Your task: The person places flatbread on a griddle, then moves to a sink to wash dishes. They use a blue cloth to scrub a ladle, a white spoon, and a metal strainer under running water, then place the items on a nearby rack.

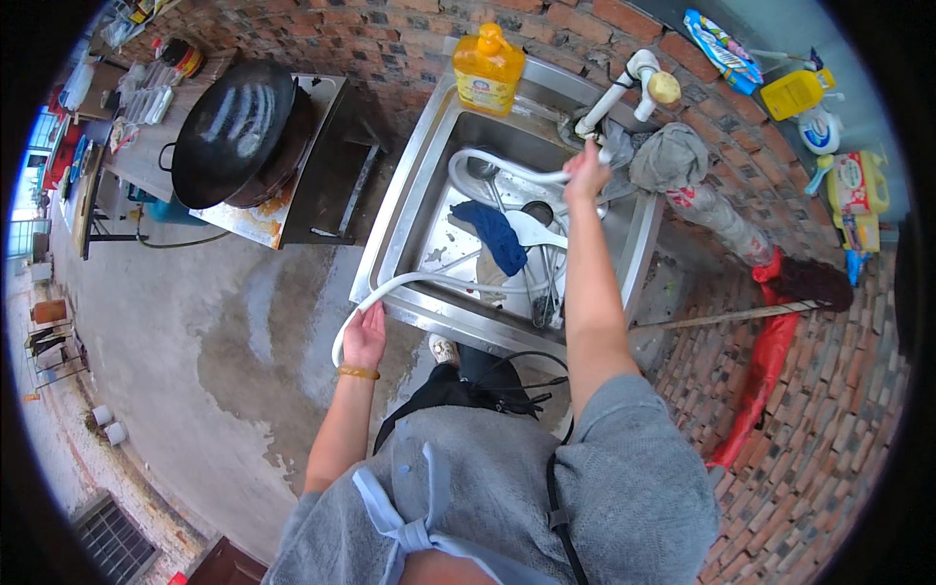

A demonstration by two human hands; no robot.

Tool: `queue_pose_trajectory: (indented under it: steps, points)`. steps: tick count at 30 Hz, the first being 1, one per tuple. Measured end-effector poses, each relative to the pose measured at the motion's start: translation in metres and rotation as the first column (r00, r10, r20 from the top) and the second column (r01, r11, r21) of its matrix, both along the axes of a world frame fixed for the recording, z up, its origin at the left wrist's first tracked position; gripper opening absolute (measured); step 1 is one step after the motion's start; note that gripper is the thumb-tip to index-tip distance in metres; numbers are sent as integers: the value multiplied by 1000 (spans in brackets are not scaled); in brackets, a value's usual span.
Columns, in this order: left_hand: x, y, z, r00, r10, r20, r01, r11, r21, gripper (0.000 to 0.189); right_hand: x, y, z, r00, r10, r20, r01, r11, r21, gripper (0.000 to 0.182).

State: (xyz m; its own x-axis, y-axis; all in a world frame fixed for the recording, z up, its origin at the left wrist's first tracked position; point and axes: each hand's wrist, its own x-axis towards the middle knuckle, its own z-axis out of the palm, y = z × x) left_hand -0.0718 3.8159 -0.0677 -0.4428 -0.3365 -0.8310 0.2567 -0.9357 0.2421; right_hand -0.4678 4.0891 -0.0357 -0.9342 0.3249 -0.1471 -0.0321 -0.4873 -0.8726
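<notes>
My right hand (587, 175) grips the upper end of a white hose (431, 278), just below the white pipe tap (621, 91). At the sink's front left corner, my left hand (365, 336) holds the hose where it loops over the rim. The rest of the hose coils inside the stainless steel sink (409, 219). A dark blue cloth (497, 238), a white plastic utensil (535, 229) and several metal utensils lie in the basin. An orange pump bottle (488, 71) stands on the sink's back left corner.
Left of the sink, a large black wok (232, 135) rests on a metal stove stand (322, 153). A grey cloth (669, 157) hangs by the brick wall to the right. Cleaning bottles stand on a ledge beyond. A mop's wooden handle (731, 314) reaches towards the sink's right side.
</notes>
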Motion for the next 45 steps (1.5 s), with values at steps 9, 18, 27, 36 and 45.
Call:
queue_pose_trajectory:
  steps: [9, 18, 27, 36, 45]
  points:
    - [-1, -11, 26, 919, -393, -30, 394, 916, 82, 42, 62, -23, 146, 819, 484, -307, -441, 875, 201, 34]
    - [-164, 65, 196, 701, -609, 371, 313, -206, -927, 85, 140, -116, 299, 404, 850, -339, -700, 525, 484, 33]
    - [-201, 28, 302, 803, -484, -349, 69, 656, -751, 47, 134, -129, 239, 313, 791, -526, -211, 598, 774, 85]
    - [-70, -3, 442, 615, -445, -652, -183, 723, -666, 43, 141, -67, -25, 497, 857, 134, -370, 70, 926, 23]
    - [170, -80, 506, 586, -271, -764, -448, 677, -583, 49, 131, 5, -52, 671, 703, 234, -298, -33, 954, 13]
